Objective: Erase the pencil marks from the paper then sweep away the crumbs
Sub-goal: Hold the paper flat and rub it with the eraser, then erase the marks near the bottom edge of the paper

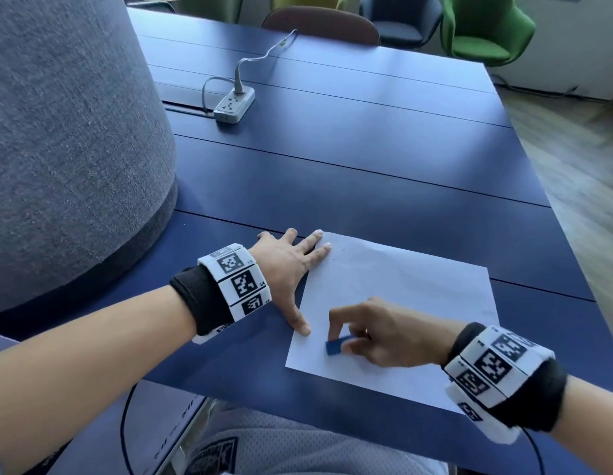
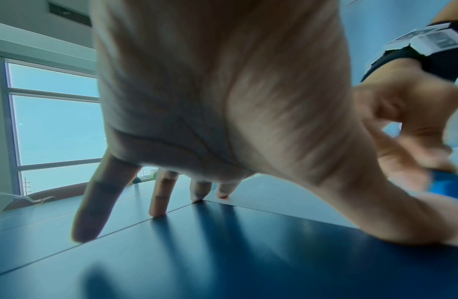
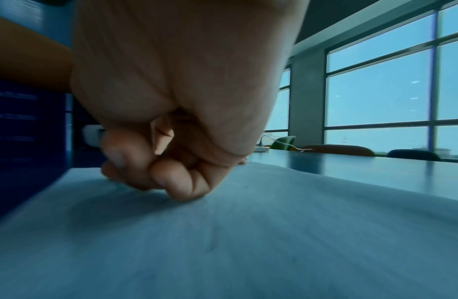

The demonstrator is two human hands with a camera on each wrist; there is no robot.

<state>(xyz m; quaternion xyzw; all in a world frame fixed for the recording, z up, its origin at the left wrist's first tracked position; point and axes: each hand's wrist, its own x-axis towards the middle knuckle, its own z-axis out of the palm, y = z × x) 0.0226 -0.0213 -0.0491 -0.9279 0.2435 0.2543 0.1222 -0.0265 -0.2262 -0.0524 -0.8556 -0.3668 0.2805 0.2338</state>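
A white sheet of paper [image 1: 401, 296] lies on the blue table [image 1: 366, 166] near its front edge. My left hand [image 1: 287, 265] is spread flat, two fingertips and the thumb pressing the paper's left edge, the other fingers on the table. My right hand [image 1: 370, 332] pinches a small blue eraser [image 1: 334, 347] against the paper's near left part. In the left wrist view the eraser [image 2: 448, 185] shows blurred at far right beside my spread left hand [image 2: 210, 101]. In the right wrist view the curled fingers [image 3: 171, 182] of my right hand hide the eraser; the paper [image 3: 248, 232] fills the foreground. Pencil marks are too faint to make out.
A white power strip [image 1: 234, 103] with a plugged cable sits at the table's far left. A large grey fabric partition [image 1: 68, 132] stands at the left. Chairs [image 1: 483, 29] line the far side. The table's front edge runs just below the paper.
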